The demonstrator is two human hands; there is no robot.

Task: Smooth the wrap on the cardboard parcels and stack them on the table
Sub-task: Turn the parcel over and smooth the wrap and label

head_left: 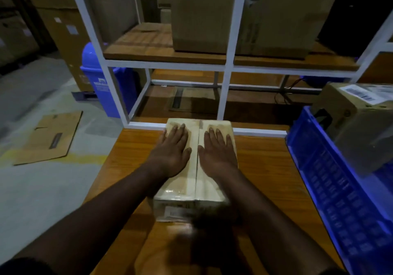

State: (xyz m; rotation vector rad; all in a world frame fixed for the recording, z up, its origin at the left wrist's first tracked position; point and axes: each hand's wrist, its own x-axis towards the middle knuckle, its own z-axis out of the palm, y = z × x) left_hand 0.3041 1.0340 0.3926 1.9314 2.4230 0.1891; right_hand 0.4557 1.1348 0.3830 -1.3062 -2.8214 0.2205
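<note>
— What are the fingers doing?
— Both sets lie flat and slightly spread, gripping nothing. The left hand (pixel 172 151) and the right hand (pixel 219 153) press palms down on top of the wrapped parcel (pixel 196 181), one on each side of its middle seam.
— And the parcel?
— It lies lengthwise on the wooden table (pixel 265 168), its far end touching the white shelf frame (pixel 228 61).
— Around it?
— A blue crate (pixel 340 200) just beside the table's right edge holds a labelled cardboard box (pixel 361 121). A blue bin (pixel 100 78) stands on the floor to the left, near a flattened cardboard sheet (pixel 49 138).
</note>
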